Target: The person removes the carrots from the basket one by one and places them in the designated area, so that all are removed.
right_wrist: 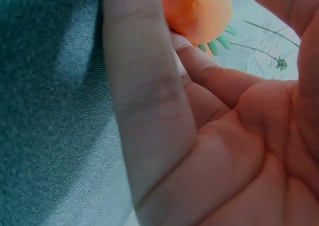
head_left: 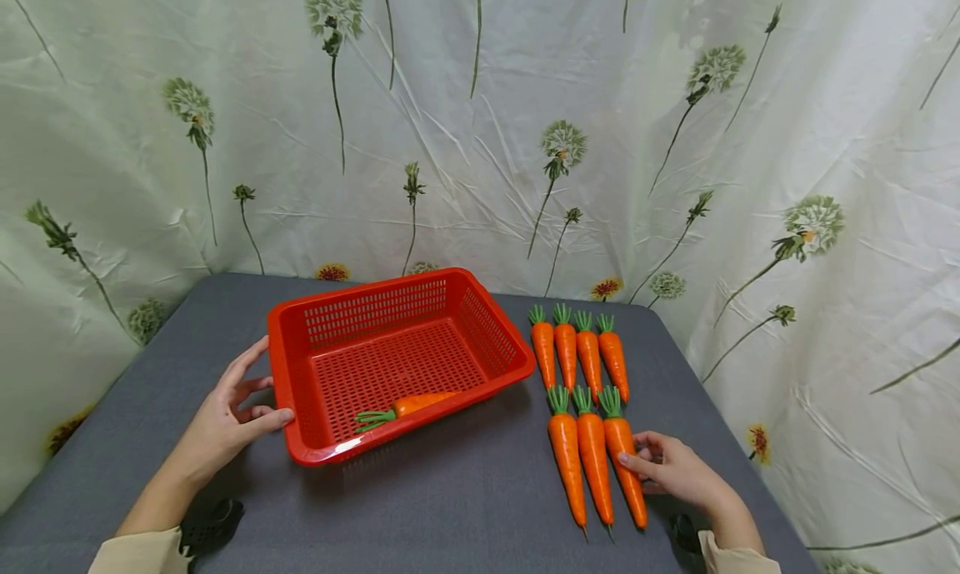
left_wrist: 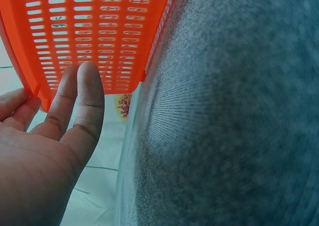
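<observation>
At the left end of a red plastic basket (head_left: pixel 405 349), my left hand (head_left: pixel 225 416) holds the rim with its thumb on top. Two of its fingers (left_wrist: pixel 89 99) extend along the slotted outer wall in the left wrist view. One carrot (head_left: pixel 423 402) with a green top lies inside the basket by the near wall. My right hand (head_left: pixel 675 470) grips the rightmost carrot (head_left: pixel 624 457) of the front row, thumb on its upper face. In the right wrist view that carrot (right_wrist: pixel 202 14) is partly hidden behind the fingers.
Two more carrots (head_left: pixel 566 457) lie left of the gripped one. Behind them, a back row of several carrots (head_left: pixel 566 349) points its green tops at the curtain. The grey cloth-covered table (head_left: pixel 420 507) ends at a floral curtain (head_left: pixel 465 141).
</observation>
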`<state>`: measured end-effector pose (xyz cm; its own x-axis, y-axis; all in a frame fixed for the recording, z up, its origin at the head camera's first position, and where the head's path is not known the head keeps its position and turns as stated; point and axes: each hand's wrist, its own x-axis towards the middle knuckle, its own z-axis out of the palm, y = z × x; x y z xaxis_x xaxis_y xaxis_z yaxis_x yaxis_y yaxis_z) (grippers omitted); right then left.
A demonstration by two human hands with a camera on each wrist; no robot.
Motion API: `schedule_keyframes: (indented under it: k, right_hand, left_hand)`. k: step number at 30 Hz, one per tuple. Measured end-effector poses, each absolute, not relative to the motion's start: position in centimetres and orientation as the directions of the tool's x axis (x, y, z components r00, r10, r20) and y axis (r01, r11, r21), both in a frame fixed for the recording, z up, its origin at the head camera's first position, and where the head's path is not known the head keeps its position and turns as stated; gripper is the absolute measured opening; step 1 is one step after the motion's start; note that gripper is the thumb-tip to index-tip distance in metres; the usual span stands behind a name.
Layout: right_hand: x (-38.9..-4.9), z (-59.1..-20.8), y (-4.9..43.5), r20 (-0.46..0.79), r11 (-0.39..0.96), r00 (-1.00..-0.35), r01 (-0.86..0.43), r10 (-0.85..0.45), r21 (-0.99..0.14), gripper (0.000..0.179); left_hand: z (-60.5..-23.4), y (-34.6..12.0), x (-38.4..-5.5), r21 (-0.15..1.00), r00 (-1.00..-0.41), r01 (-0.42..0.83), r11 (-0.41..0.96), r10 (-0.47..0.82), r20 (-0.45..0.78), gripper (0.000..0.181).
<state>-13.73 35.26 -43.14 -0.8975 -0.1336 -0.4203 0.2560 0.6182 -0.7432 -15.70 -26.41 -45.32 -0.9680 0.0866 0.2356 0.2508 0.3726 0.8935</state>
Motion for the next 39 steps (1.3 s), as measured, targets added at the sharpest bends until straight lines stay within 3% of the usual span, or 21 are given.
schedule_keyframes:
  k: [20,39]
  right_hand:
    - [-13.9,-43.1,35.8,-0.439,0.618,-0.882,0.252,-0.170,-0.745,0.072]
    - [-14.8,-41.2,36.4,-0.428,0.650,-0.887,0.224,-0.172,-0.726,0.065]
  left_hand:
    - [-45.4,-26.4,-15.7,0.893,-0.968,0.252,0.373,0.089,0.236,0.097]
    - [-45.5,-26.6,-15.8,0.900,-0.967,0.253,0.355,0.097,0.234,0.098]
